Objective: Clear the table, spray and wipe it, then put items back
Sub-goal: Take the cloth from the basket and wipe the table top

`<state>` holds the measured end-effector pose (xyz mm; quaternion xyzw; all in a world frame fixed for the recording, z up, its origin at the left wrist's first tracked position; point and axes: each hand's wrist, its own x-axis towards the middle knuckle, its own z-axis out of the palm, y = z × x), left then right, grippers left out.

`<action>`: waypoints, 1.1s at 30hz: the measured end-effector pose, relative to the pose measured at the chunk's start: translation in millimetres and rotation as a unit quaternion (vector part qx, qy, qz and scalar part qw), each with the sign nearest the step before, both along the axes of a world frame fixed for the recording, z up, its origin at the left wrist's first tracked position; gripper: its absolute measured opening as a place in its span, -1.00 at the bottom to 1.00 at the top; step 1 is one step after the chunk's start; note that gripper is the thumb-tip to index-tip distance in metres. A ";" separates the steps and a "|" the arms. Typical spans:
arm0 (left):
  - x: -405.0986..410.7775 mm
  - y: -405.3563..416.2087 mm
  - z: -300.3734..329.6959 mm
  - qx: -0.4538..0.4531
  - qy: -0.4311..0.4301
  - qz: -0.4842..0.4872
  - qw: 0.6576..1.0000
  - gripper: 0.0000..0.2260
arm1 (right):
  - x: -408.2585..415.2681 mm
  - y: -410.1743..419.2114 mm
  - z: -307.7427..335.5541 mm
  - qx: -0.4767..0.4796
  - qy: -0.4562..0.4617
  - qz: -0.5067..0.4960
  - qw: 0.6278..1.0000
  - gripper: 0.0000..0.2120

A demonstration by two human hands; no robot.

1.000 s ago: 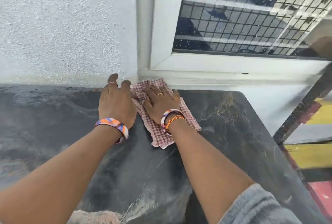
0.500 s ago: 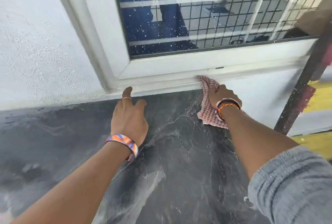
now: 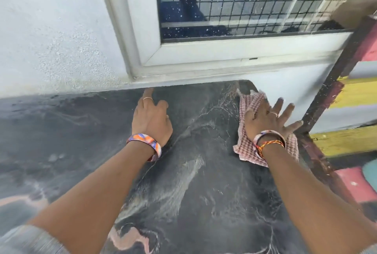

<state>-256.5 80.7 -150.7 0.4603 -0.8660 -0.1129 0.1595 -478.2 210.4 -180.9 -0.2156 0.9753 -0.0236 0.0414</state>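
Note:
A dark marbled table [image 3: 200, 182] runs along a white wall, its top streaked with damp smears. A red-and-white checked cloth [image 3: 250, 107] lies flat near the table's far right edge. My right hand [image 3: 267, 119] presses down on the cloth with fingers spread, some reaching past the table edge. My left hand [image 3: 151, 119] rests flat on the bare tabletop to the left of the cloth, fingertips close to the wall, holding nothing. Both wrists wear bracelets.
A white textured wall [image 3: 55, 39] and a window frame [image 3: 234, 53] with a grille stand right behind the table. A dark post [image 3: 334, 78] and colourful painted planks [image 3: 355, 94] stand beyond the right edge.
My right hand has slid the cloth from beside my left hand to the far right corner, then back toward me along the right edge. My left hand stays planted on the tabletop.

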 end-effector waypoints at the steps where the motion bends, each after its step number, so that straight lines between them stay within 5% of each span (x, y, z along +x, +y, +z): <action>1: 11.3 -3.4 -0.9 0.002 0.003 0.005 1.000 -0.70 | 9.6 -2.2 -0.3 0.005 -0.004 0.008 1.000 -0.38; 12: 148.9 -47.1 2.4 -0.006 0.005 0.101 0.995 -0.72 | 174.5 -127.6 3.4 -0.045 -0.042 0.249 0.966 -0.47; 23: 230.7 -46.4 2.6 -0.001 -0.048 0.151 0.987 -0.75 | 300.5 -208.5 6.8 -0.070 -0.058 0.548 0.832 -0.47; 33: 144.5 -27.3 7.0 -0.021 -0.041 0.078 0.996 -0.72 | 164.8 -187.4 3.4 -0.018 -0.041 0.453 0.890 -0.43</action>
